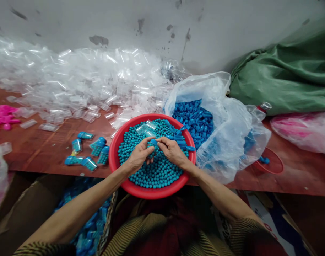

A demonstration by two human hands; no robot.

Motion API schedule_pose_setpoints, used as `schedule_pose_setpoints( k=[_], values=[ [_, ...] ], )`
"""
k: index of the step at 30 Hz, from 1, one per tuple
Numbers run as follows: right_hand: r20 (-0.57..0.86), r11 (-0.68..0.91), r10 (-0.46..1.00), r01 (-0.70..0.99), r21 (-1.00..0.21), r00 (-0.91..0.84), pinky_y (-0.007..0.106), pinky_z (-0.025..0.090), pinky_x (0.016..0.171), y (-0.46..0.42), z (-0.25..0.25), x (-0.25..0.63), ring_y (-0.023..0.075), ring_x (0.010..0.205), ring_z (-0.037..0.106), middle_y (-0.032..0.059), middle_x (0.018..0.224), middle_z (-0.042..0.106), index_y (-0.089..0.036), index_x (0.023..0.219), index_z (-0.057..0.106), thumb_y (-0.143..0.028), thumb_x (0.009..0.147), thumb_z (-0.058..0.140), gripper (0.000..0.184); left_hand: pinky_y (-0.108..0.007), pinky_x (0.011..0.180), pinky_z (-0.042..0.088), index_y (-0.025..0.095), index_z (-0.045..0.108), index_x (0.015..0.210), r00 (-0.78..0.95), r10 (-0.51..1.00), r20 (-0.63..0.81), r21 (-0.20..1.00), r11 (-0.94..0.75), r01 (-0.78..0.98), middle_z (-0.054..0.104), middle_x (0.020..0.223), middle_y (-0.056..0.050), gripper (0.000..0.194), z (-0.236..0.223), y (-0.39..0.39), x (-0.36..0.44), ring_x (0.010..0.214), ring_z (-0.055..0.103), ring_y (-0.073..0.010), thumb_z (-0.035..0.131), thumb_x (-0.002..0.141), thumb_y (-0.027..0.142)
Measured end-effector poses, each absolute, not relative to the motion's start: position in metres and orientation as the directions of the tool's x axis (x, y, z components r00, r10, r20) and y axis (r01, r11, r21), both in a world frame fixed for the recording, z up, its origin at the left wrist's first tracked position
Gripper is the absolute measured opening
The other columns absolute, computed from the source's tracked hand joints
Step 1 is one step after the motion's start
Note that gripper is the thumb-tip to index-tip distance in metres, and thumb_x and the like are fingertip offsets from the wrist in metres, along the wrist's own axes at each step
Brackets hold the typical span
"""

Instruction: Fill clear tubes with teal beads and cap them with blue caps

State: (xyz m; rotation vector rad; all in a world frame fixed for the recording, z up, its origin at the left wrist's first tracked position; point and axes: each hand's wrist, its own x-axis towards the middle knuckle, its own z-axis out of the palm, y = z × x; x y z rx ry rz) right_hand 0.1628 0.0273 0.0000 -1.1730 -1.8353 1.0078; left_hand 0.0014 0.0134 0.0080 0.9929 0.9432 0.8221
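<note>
Over a red basin (114, 149) full of teal beads (151, 179), my two hands meet. My left hand (139, 154) is closed around a small clear bottle with a blue cap (153, 143); teal beads show inside it. My right hand (171, 151) pinches at the blue cap with thumb and fingers; the exact contact is partly hidden. Clear empty tubes (146, 128) lie on the beads behind my hands. Several blue caps (182, 138) rest on the beads at the basin's right side.
Filled bottles (90, 163) lie left of the basin. Clear tubes (98, 78) are heaped along the wall. A plastic bag (226, 121) holds blue caps (194, 117). Right of it are a red basket (272, 161) and green cloth (285, 78). A cardboard box (26, 209) of filled bottles stands below the table edge.
</note>
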Motion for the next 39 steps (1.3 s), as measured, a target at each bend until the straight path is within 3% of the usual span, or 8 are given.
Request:
schedule_pose_setpoints(
  k=[6,12,18,20,23,27,32,39],
  values=[
    [0.128,0.239,0.942,0.353,-0.905,-0.31,0.024,0.044,0.064,0.018,0.002,0.159,0.0129,0.063,0.054,-0.0001,0.073,0.06,-0.021,0.105,0.064,-0.027,0.089,0.041,0.028,-0.016,0.032,0.023,0.018,0.045,0.116,0.282,0.92,-0.273,0.949,0.305,-0.077,0.048,0.054,0.008,0.048,0.012,0.01,0.007,0.036,0.044,-0.0054,0.061,0.074,0.035],
    [0.221,0.364,0.901,0.373,-0.853,-0.373,0.032,0.045,0.086,0.017,0.002,0.162,0.0178,0.093,0.059,0.0057,0.1,0.066,-0.021,0.11,0.063,-0.021,0.085,0.045,0.031,-0.017,0.032,0.023,0.019,0.047,0.108,0.2,0.948,-0.248,0.963,0.264,-0.055,0.043,0.053,0.009,0.037,0.01,0.008,0.007,0.035,0.04,-0.0046,0.058,0.076,0.034],
    [-0.08,-0.024,0.923,0.149,-0.988,-0.377,0.024,0.048,0.052,0.03,0.008,0.177,0.0081,0.053,0.051,0.0002,0.087,0.062,-0.02,0.109,0.06,-0.026,0.074,0.061,0.036,-0.017,0.034,0.033,0.021,0.043,0.112,0.372,0.894,-0.249,0.968,0.227,0.104,0.052,0.068,0.006,0.04,0.008,0.01,-0.009,0.039,0.05,-0.0059,0.056,0.078,0.037],
    [-0.126,-0.102,0.945,0.097,-0.99,-0.302,0.023,0.048,0.049,0.032,0.009,0.176,0.0085,0.053,0.053,0.0006,0.088,0.062,-0.018,0.112,0.057,-0.026,0.071,0.064,0.042,-0.017,0.033,0.032,0.021,0.041,0.112,0.394,0.886,-0.247,0.969,0.22,0.114,0.052,0.069,0.006,0.04,0.008,0.009,-0.009,0.039,0.05,-0.0057,0.055,0.078,0.037],
    [-0.045,0.005,0.963,0.185,-0.983,-0.266,0.026,0.051,0.061,0.029,0.009,0.17,0.0131,0.069,0.059,0.0029,0.091,0.065,-0.017,0.113,0.058,-0.025,0.076,0.06,0.039,-0.016,0.033,0.031,0.021,0.04,0.116,0.374,0.897,-0.233,0.972,0.213,0.096,0.048,0.067,0.007,0.043,0.009,0.007,-0.004,0.037,0.045,-0.0036,0.056,0.078,0.035],
    [0.151,0.319,0.905,0.402,-0.858,-0.397,0.035,0.047,0.085,0.016,0.01,0.161,0.0186,0.093,0.06,0.0077,0.104,0.065,-0.015,0.122,0.054,-0.029,0.087,0.049,0.039,-0.017,0.037,0.031,0.021,0.039,0.124,0.305,0.929,-0.211,0.978,0.201,0.064,0.045,0.063,0.008,0.049,0.014,0.003,0.003,0.039,0.038,-0.0031,0.056,0.079,0.031],
    [0.088,0.416,0.87,0.629,-0.657,-0.484,0.043,0.049,0.081,-0.003,0.011,0.151,0.0296,0.106,0.055,0.0169,0.127,0.047,-0.017,0.144,0.017,-0.047,0.069,0.068,0.096,-0.02,0.056,0.039,0.015,0.044,0.124,0.285,0.946,-0.157,0.986,0.167,-0.013,0.052,0.069,0.004,0.051,0.015,0.0,0.004,0.058,0.046,-0.0075,0.059,0.076,0.027],
    [0.174,0.483,0.874,0.77,-0.416,-0.454,0.039,0.052,0.066,-0.013,0.015,0.14,0.0295,0.091,0.059,0.0199,0.113,0.05,-0.007,0.139,0.02,-0.041,0.074,0.06,0.084,-0.021,0.071,0.04,0.017,0.051,0.105,0.27,0.949,-0.165,0.967,0.21,-0.147,0.058,0.083,0.002,0.036,0.017,-0.005,0.011,0.073,0.051,-0.0098,0.062,0.074,0.034]
  ],
)
